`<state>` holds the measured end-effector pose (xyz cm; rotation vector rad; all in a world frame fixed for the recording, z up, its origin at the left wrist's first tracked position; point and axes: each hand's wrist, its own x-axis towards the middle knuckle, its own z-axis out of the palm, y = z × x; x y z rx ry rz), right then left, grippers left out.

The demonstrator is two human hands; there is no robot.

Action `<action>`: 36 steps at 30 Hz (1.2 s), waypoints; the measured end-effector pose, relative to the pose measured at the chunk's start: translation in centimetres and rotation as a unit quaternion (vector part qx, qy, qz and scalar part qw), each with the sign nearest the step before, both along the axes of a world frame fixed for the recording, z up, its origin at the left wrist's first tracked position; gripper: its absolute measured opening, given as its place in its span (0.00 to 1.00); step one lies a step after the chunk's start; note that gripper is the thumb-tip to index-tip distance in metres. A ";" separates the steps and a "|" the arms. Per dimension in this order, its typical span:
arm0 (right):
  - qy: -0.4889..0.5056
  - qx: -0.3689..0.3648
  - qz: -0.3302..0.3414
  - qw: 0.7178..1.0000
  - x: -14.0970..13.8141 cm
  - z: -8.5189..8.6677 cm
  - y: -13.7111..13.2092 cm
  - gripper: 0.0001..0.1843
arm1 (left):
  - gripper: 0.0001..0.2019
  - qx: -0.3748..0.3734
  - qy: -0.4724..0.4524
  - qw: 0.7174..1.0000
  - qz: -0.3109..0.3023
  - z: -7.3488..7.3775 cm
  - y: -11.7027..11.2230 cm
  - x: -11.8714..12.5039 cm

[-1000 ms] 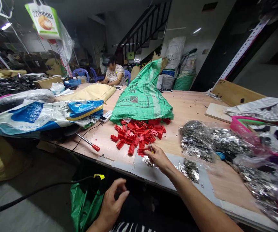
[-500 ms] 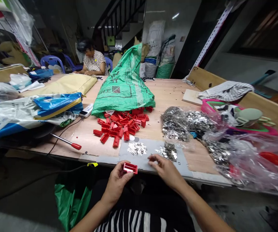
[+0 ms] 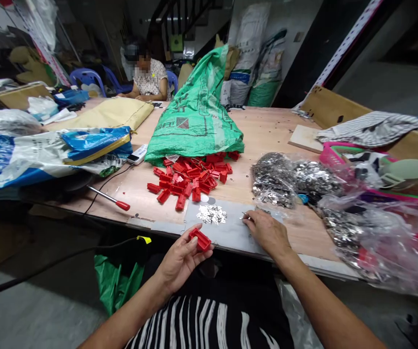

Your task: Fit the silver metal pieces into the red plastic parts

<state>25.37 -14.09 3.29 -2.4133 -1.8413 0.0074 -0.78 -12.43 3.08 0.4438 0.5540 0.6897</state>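
Block (image 3: pixel 200 240) is in your left hand (image 3: pixel 182 256), red, hollow side showing, thumb and fingers pinching it by the near edge of the table (image 3: pixel 267 131). Your right hand (image 3: pixel 268 233) is over the gray sheet (image 3: pixel 227 237), fingertips bunched by the dark bits (image 3: pixel 263 210); can't tell if they've got one. Shiny pile (image 3: pixel 212 214) lies farther left, red heap (image 3: pixel 187 180) just beyond it.

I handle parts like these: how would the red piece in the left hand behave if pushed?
The red piece is probably stiff, given its crisp, straight edges. It looks light for its size, with an open hollow. Its boxy shape should make it slide rather than roll.
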 end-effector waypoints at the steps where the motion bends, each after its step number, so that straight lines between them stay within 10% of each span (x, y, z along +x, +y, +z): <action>1: 0.002 0.007 0.003 1.000 0.1 0.0 0.1 0.06 | 0.27 -0.006 -0.009 1.000 -0.002 0.0 0.0 -0.1; 15: 0.437 0.089 0.101 0.889 -5.7 1.2 -2.3 0.11 | 0.21 -0.076 -0.056 0.994 -0.054 -0.5 -0.2 -0.1; 36: 0.327 0.131 0.331 0.876 -7.7 2.4 -2.1 0.08 | 0.13 -0.092 -0.034 0.992 -0.079 -0.5 -0.5 0.5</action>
